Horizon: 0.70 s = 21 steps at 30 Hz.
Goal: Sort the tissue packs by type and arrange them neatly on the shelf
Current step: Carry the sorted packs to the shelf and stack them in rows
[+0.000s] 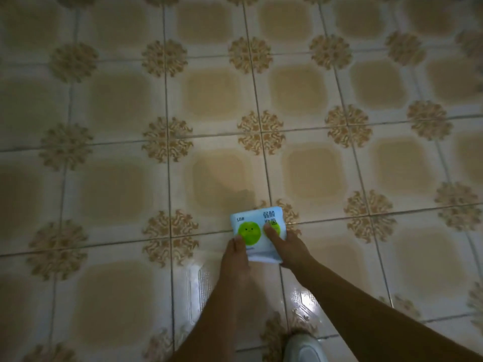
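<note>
A glossy floor of cream ceramic tiles with tan squares and brown rosettes [167,142] is seen across the whole view. At about six o'clock, a small white and pale-blue plastic tissue pack printed with green smiling circles [257,231] is held above the tiles. Its left edge is pinched by the left hand [235,254], its right edge by the right hand [286,248], thumbs on top. At five o'clock, a white shoe toe [304,347] is visible.

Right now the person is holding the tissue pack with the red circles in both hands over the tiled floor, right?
Not quite: the circles on the tissue pack are green, not red, as the head view shows. The rest holds: the left hand and the right hand both hold it over the tiled floor.
</note>
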Motion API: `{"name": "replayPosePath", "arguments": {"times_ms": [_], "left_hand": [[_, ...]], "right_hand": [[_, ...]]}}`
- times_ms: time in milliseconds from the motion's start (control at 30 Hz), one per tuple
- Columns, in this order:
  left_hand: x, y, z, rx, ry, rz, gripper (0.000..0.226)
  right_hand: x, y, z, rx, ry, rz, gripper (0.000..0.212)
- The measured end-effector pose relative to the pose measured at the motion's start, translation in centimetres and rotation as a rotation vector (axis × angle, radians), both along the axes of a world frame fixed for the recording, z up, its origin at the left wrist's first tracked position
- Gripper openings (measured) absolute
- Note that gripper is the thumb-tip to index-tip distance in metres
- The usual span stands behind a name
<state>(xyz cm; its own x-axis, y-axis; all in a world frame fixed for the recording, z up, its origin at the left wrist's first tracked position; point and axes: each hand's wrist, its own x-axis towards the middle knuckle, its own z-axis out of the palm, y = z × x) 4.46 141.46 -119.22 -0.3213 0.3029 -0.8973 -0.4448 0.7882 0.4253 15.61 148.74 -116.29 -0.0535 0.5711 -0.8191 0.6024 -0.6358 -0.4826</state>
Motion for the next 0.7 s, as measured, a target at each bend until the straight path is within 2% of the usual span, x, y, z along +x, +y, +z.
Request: {"name": "replayPosePath", "arguments": {"times_ms": [67, 133, 167, 300, 433, 500, 600, 700], "left_hand": [[-1.4, 0.4, 6.1, 0.042, -0.056, 0.040, 0.030], [-3.3, 1.2, 12.5, 0.046, -0.087, 0.046, 0.031], [-4.6, 2.1, 16.9, 0.060, -0.097, 0.077, 0.029], [-9.4, 5.4, 36.0, 0.146, -0.156, 0.139, 0.026], [-12.7, 6.8, 57.2, 0.290, -0.070, 0.178, 0.035], [-13.9, 6.5, 66.7, 0.358, 0.001, 0.187, 0.029], [-15.2, 5.0, 78.6, 0.535, 0.150, 0.193, 0.038], [-15.7, 2.1, 87.9, 0.701, 0.313, 0.290, 0.038]], "right_hand": [[-1.0, 1.1, 5.8, 0.034, -0.007, 0.010, 0.061], [-2.0, 2.4, 11.8, 0.027, -0.007, 0.020, 0.045], [-2.9, 3.4, 15.6, 0.052, 0.010, 0.034, 0.039], [-7.5, 7.1, 34.0, 0.132, 0.081, 0.092, 0.039], [-11.7, 8.2, 53.9, 0.291, 0.128, 0.100, 0.034], [-13.1, 8.0, 63.3, 0.373, 0.199, 0.086, 0.032], [-14.9, 6.8, 75.8, 0.439, 0.401, 0.069, 0.026], [-16.8, 5.1, 84.8, 0.457, 0.596, 0.143, 0.029]]}}
